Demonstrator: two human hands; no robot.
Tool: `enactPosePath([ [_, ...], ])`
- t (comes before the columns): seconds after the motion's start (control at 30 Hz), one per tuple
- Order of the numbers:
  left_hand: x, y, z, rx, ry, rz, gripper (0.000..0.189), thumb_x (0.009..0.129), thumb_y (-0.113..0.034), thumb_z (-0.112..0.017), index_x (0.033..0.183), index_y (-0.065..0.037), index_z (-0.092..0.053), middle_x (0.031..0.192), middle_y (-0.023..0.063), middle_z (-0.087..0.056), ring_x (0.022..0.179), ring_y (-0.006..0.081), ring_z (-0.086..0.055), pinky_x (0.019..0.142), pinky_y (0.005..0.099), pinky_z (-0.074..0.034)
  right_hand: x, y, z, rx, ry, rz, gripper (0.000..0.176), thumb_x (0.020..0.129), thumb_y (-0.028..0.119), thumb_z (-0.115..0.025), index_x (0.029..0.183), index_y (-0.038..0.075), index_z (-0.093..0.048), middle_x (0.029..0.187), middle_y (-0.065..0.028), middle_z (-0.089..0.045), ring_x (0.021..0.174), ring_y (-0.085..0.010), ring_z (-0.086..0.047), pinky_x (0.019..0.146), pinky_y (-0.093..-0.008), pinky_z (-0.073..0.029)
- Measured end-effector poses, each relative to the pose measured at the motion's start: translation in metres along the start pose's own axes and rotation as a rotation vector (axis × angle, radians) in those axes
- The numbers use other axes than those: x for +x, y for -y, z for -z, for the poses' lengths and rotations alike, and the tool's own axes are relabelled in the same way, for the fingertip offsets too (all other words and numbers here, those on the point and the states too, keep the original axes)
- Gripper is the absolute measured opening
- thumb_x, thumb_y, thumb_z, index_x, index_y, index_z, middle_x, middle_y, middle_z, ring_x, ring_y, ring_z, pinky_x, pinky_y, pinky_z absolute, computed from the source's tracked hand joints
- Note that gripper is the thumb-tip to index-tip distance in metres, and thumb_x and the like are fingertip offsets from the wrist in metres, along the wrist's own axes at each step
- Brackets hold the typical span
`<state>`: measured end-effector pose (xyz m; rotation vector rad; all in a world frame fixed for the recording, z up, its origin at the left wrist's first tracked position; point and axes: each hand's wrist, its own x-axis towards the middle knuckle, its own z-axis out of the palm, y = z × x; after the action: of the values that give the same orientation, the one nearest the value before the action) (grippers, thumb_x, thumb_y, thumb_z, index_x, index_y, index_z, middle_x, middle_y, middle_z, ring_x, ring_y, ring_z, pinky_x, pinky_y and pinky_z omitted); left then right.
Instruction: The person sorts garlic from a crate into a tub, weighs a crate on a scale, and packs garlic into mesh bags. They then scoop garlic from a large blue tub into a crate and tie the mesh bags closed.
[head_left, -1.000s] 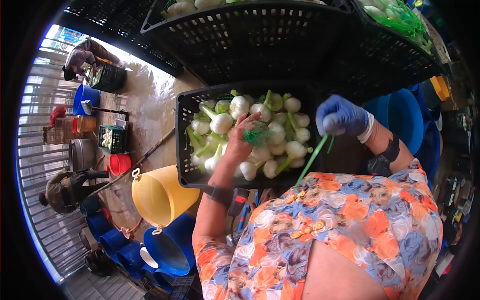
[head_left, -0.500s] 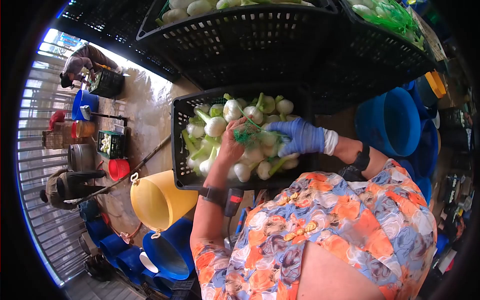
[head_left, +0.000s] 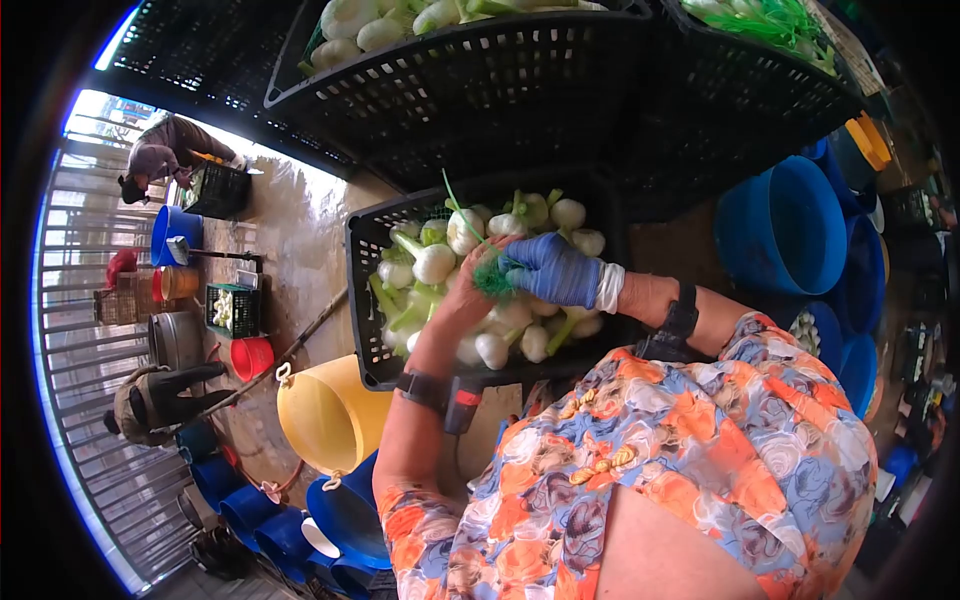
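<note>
A black crate (head_left: 362,300) of white bulbs with short green stalks stands in front of me. Over its middle, my bare left hand (head_left: 484,278) has its fingers closed on a bunch of green netting (head_left: 492,274). My right hand (head_left: 550,270), in a blue glove with a white cuff, grips the same netting from the right, its fingers bent round it. The two hands touch or nearly touch. A thin green strand (head_left: 456,205) rises from the netting across a bulb (head_left: 466,230). The fingertips are partly hidden.
Larger black crates of bulbs (head_left: 470,90) stand at the top, one with green netting (head_left: 790,35). At the left are a yellow tub (head_left: 325,415), blue tubs (head_left: 250,510), a red bucket (head_left: 252,357) and two bending people (head_left: 165,150). A blue barrel (head_left: 780,225) stands right.
My right hand has moved left, against the netting and my left hand, and its fingers have closed. The thin green strand now sticks up further. The whole view has shifted slightly.
</note>
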<state>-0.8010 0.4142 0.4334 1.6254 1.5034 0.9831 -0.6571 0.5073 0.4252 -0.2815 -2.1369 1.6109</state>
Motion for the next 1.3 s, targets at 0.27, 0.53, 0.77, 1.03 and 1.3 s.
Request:
enactPosePath([
  [0.27,-0.008,0.017,-0.013,-0.345,-0.066,0.218,0.031,0.082,-0.008,-0.065,0.111,-0.003,-0.056,0.105,0.0056,-0.06,0.1,0.0131,-0.055,0.089,0.0275,-0.045,0.012,0.018,0.02,-0.097,0.198,-0.062,0.023,0.085,0.019,-0.061,0.102,0.003,-0.062,0.089,-0.0112,-0.064,0.082,-0.0206,-0.062,0.076,-0.033,-0.049],
  [0.53,-0.011,0.023,-0.027,-0.525,-0.298,0.268,0.038,0.075,-0.008,-0.066,0.112,-0.001,-0.057,0.111,0.0094,-0.06,0.11,0.0218,-0.052,0.098,0.0344,-0.038,0.03,0.018,0.061,-0.242,-0.184,-0.082,0.021,0.089,0.026,-0.059,0.09,0.006,-0.061,0.074,-0.0097,-0.063,0.069,-0.0242,-0.062,0.064,-0.0353,-0.049],
  [0.77,-0.015,0.015,-0.025,-0.251,-0.373,0.146,0.054,0.074,-0.006,-0.066,0.126,-0.003,-0.05,0.131,0.015,-0.046,0.124,0.0266,-0.041,0.103,0.0376,-0.033,0.034,-0.018,0.029,-0.238,0.086,-0.159,0.011,0.08,0.012,-0.068,0.082,0.006,-0.058,0.07,-0.005,-0.06,0.065,-0.0139,-0.056,0.063,-0.0297,-0.047],
  [1.03,-0.021,0.02,-0.032,-0.44,-0.366,0.312,0.029,0.077,0.006,-0.058,0.105,-0.003,-0.061,0.116,0.0073,-0.054,0.099,0.0136,-0.055,0.083,0.0257,-0.046,0.012,-0.024,0.007,-0.189,-0.087,-0.225,0.019,0.076,0.01,-0.071,0.086,0.005,-0.055,0.067,-0.003,-0.056,0.062,-0.0123,-0.052,0.061,-0.0285,-0.047],
  [1.3,-0.019,0.023,-0.026,-0.312,-0.337,0.31,0.012,0.08,-0.006,-0.062,0.091,-0.003,-0.065,0.087,0.002,-0.063,0.08,0.0108,-0.056,0.071,0.0264,-0.046,-0.031,-0.013,0.055,-0.541,0.026,-0.087,0.012,0.082,0.02,-0.062,0.086,0.009,-0.061,0.073,-0.0145,-0.061,0.068,-0.0326,-0.061,0.063,-0.0387,-0.049],
])
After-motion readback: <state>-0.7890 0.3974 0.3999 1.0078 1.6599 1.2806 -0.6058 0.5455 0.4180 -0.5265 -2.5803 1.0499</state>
